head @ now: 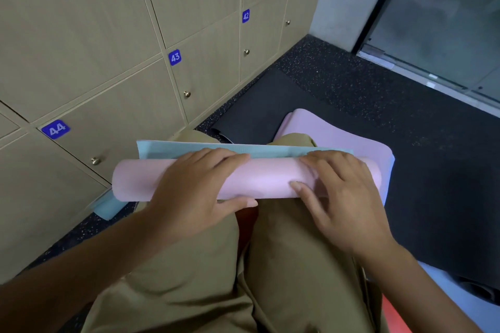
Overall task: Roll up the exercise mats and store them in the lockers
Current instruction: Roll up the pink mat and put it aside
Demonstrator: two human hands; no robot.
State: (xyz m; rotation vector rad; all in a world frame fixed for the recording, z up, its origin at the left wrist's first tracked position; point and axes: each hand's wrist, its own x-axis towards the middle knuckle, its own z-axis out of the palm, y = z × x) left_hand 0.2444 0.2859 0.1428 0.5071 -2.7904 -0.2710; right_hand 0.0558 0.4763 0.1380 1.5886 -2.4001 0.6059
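A pink exercise mat with a light blue underside [267,178] lies partly rolled across my knees, its roll running left to right. My left hand [197,189] grips the left half of the roll, fingers over the top and thumb under the near side. On the right half my right hand [338,197] rests, fingers spread over the top and thumb against the near face. The unrolled pink tail [324,130] trails past my knees onto the floor. Beige lockers [113,81] with blue number tags 41 to 44 stand to the left, doors closed.
A black mat [259,105] lies flat on the dark speckled floor [365,89] beyond my knees. Another dark mat [438,224] lies to the right, and a blue mat's edge [454,303] shows under my right forearm. A glass door [443,19] is at the far right.
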